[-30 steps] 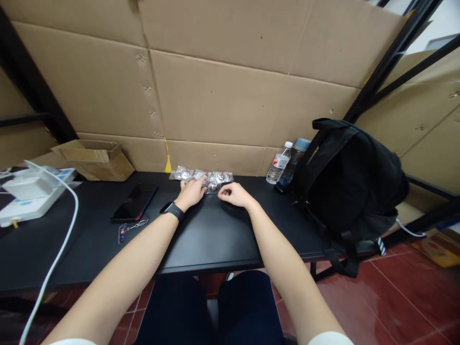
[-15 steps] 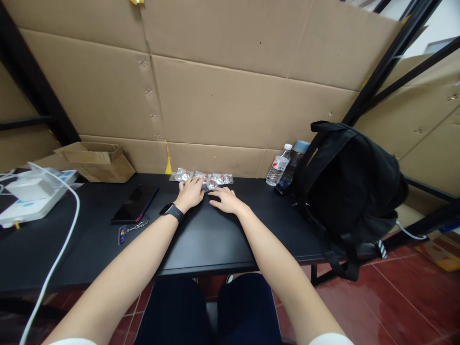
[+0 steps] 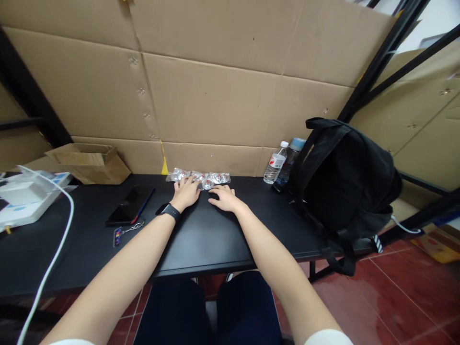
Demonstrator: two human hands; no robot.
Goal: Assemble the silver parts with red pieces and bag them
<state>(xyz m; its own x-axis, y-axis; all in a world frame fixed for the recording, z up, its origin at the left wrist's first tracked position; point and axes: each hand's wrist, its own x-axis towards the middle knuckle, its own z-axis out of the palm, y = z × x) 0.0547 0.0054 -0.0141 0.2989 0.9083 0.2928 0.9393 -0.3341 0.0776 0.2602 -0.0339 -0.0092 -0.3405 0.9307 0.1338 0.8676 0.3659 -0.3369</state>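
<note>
Several small clear plastic packets (image 3: 219,178), with shiny silver and red contents too small to name, lie in a row at the back of the black table (image 3: 208,235). My left hand (image 3: 186,192), wearing a black watch (image 3: 168,210) at the wrist, rests with fingers spread, its tips at the near edge of the left and middle packets. To its right, my right hand (image 3: 225,197) lies palm down with fingers stretched out, just in front of the packets. Neither hand visibly grips anything.
A tablet (image 3: 130,205) and a keychain (image 3: 124,234) lie to the left. Beyond them are a brown paper bag (image 3: 95,165), a white power strip (image 3: 43,203) and a white cable (image 3: 57,249). A water bottle (image 3: 276,164), a blue-lidded bottle (image 3: 295,148) and a black backpack (image 3: 348,187) stand right.
My left hand has drawn slightly left, away from the middle packets, widening the gap between my hands. The whole view has shifted a little.
</note>
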